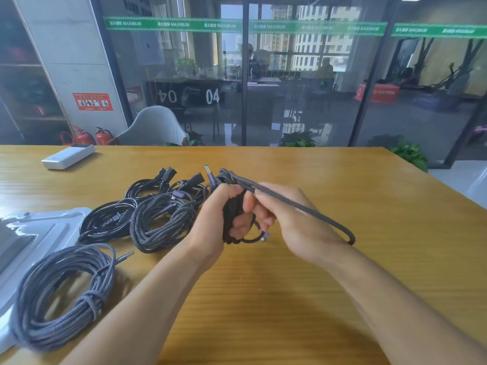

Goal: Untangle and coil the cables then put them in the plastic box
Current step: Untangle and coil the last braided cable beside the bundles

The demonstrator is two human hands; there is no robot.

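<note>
Braided dark cable (232,209) sits bunched in the left hand (210,219), whose grip closes around it so the loops stay together; the right hand (287,219) pinches the free tail (303,206) for wrapping. The plastic box (39,233) waits at the counter's left.

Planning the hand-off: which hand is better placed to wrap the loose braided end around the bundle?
Right. The right hand already pinches the free dark braided cable tail, while the left hand grips the coiled bundle.
</note>
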